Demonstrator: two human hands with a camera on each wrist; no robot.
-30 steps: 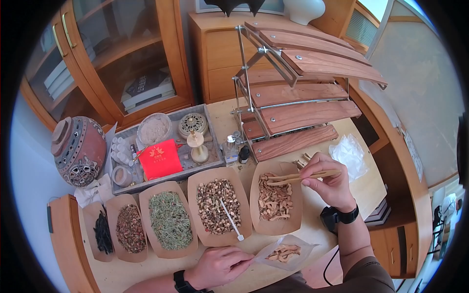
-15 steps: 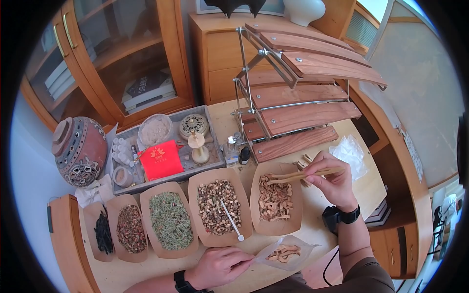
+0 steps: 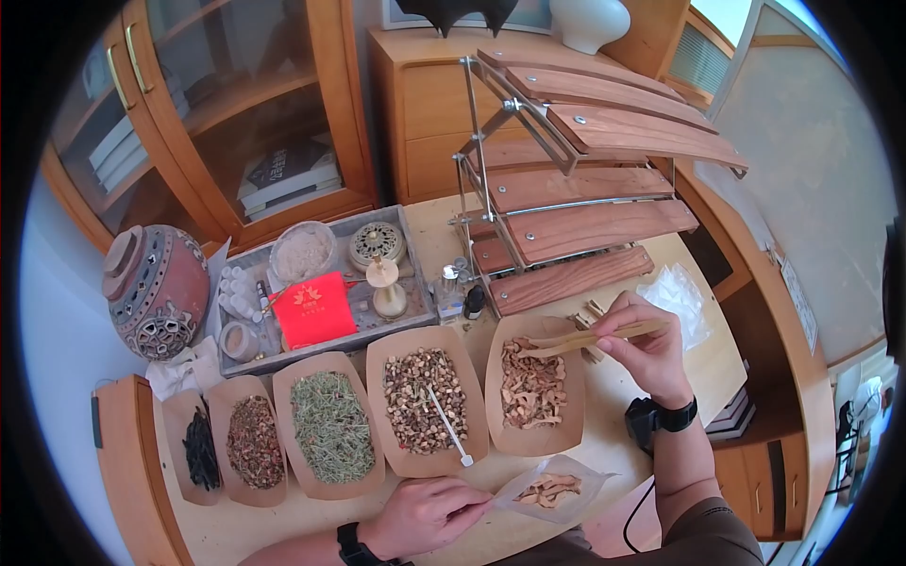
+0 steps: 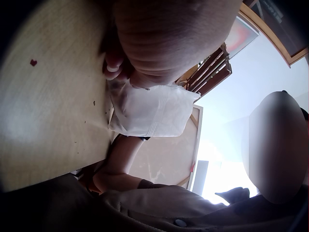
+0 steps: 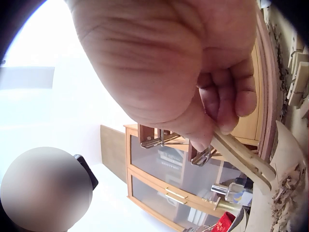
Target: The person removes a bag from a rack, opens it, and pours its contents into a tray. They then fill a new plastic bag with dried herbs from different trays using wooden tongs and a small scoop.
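Note:
My right hand (image 3: pixel 649 351) pinches a pair of wooden tongs (image 3: pixel 580 340) between thumb and fingers. The tongs' tips reach over the far end of a brown paper tray (image 3: pixel 528 439) holding dried pale-brown slices (image 3: pixel 534 391). In the right wrist view the two prongs of the tongs (image 5: pixel 244 162) lie close together near the tray's contents. My left hand (image 3: pixel 429 517) rests low on the table and pinches the left edge of a translucent bag (image 3: pixel 580 472). Several similar slices (image 3: pixel 547 489) lie in that bag. The left wrist view shows the bag (image 4: pixel 159 111) under the fingers.
More paper trays stand leftward: chopped brown pieces (image 3: pixel 425 401) with a white scoop (image 3: pixel 448 424), green stems (image 3: pixel 330 429), reddish bits (image 3: pixel 255 443), dark strips (image 3: pixel 200 448). Behind them sits a grey tray (image 3: pixel 283 361). A slatted wooden rack (image 3: pixel 585 226) rises at the back, with wooden pegs (image 3: pixel 590 316) below.
My right hand and the tongs have shifted slightly to the right over the tray's far end. The left hand and the bag stay in place.

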